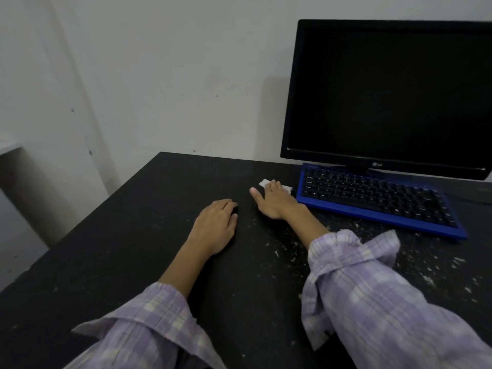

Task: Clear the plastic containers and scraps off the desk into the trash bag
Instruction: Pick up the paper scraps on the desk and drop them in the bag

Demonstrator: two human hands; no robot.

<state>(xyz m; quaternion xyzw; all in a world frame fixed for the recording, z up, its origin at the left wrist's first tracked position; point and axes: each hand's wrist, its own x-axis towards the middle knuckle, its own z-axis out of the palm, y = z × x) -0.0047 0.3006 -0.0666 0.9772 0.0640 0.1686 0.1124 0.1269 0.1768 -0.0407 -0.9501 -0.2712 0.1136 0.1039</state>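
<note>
Both hands lie on the black desk [133,235]. My right hand [274,199] presses flat, fingers straight, on a small white tissue or cloth [265,182] just left of the keyboard; the thumb sticks out to the left. My left hand [217,225] rests palm down in the middle of the desk, its fingers slightly bent and holding nothing. Fine white scraps and crumbs [431,272] are scattered over the desk on the right, in front of the keyboard. No plastic container or trash bag is in view.
A blue-framed keyboard [378,201] lies at the back right, with a dark LG monitor [388,97] behind it against the wall. The desk's left edge runs diagonally past a pale surface [8,147] at the far left.
</note>
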